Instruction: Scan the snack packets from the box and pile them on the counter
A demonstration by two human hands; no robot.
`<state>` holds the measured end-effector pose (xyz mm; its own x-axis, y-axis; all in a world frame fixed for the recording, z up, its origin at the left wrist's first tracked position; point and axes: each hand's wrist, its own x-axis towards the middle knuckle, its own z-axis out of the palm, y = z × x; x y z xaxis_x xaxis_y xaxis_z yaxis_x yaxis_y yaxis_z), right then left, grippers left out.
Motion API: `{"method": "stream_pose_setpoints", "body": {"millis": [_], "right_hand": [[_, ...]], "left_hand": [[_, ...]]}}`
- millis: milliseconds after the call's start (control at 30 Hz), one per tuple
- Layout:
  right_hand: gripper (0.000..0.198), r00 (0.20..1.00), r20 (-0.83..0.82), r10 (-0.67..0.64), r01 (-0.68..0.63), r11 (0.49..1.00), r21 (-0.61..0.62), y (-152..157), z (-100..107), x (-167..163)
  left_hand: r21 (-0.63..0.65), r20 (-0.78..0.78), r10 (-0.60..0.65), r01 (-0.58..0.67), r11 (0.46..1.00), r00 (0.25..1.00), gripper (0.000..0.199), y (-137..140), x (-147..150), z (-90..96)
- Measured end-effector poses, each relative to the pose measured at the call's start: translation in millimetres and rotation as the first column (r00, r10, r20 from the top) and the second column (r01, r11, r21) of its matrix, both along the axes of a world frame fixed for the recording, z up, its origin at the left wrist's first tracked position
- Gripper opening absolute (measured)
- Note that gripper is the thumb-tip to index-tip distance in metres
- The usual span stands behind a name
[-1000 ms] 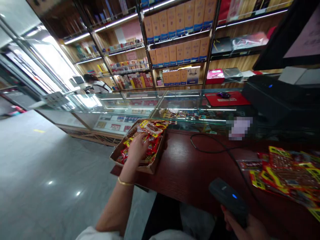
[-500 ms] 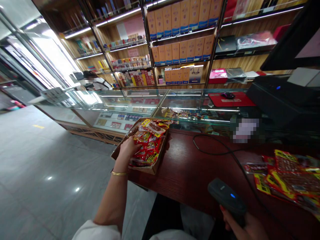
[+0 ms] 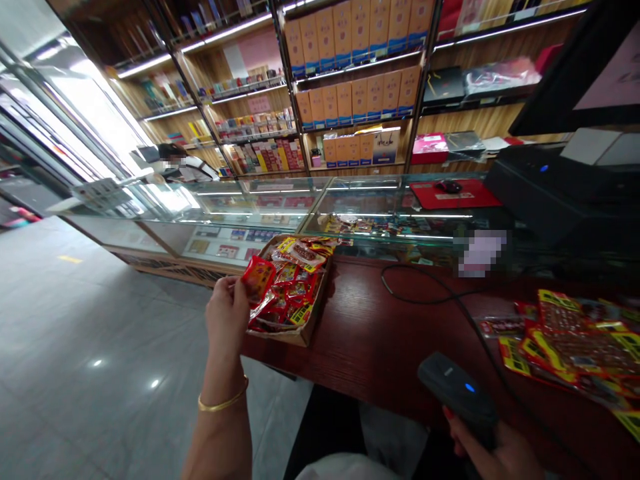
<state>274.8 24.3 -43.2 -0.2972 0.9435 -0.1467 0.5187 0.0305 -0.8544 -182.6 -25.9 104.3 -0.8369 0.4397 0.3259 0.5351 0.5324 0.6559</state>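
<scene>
Held above the left part of an open carton (image 3: 295, 335): one red packet (image 3: 259, 280), pinched at the left edge between thumb and fingertips of the left hand (image 3: 227, 313). Projecting rightward and upward from the fingertips, most of the printed face uncovered. Contact with the contents beneath: impossible to tell. Heaped inside the carton, below and right of the fingers: red-and-yellow packets (image 3: 295, 287). Around the left wrist: a gold bracelet (image 3: 223, 405). Gripped by the handle in the right hand (image 3: 503, 453), fingers curled around: a dark handheld scanner (image 3: 455, 390), blue light lit. Under the carton's right side: a dark red table (image 3: 365, 327). Looped on the table: a black cable (image 3: 421, 304). Farther right: a loose pile of packets (image 3: 575, 343). Beyond: a glass display counter (image 3: 363, 179), with a red mat (image 3: 425, 197) and a mouse (image 3: 449, 187) on top. Behind: shelves of tan-and-blue boxes (image 3: 360, 30).
</scene>
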Motion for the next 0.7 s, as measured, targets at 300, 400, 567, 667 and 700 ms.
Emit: {"method": "stream_pose_setpoints", "body": {"millis": [300, 400, 567, 667, 700], "right_hand": [[0.032, 0.994, -0.059, -0.091, 0.097, 0.989, 0.113, -17, 54, -31], [0.031, 0.996, -0.042, -0.084, 0.089, 0.986, 0.14, -19, 63, -30], [0.032, 0.996, -0.02, -0.082, 0.084, 0.986, 0.143, -22, 60, -33], [0.036, 0.997, -0.015, -0.073, 0.075, 0.989, 0.126, -23, 53, -35], [0.037, 0.997, -0.017, -0.078, 0.08, 0.989, 0.121, -22, 51, -34]], "left_hand": [[0.561, 0.724, -0.651, 0.356, 0.748, 0.227, 0.064, 66, 127, -65.3], [0.58, 0.726, -0.674, 0.402, 0.709, 0.14, 0.061, 74, 140, -74.7], [0.62, 0.724, -0.682, 0.336, 0.709, 0.104, 0.062, 78, 153, -80.5], [0.626, 0.716, -0.688, 0.325, 0.709, 0.121, 0.055, 78, 161, -85.4], [0.624, 0.713, -0.688, 0.328, 0.709, 0.132, 0.053, 77, 163, -87.2]]}}
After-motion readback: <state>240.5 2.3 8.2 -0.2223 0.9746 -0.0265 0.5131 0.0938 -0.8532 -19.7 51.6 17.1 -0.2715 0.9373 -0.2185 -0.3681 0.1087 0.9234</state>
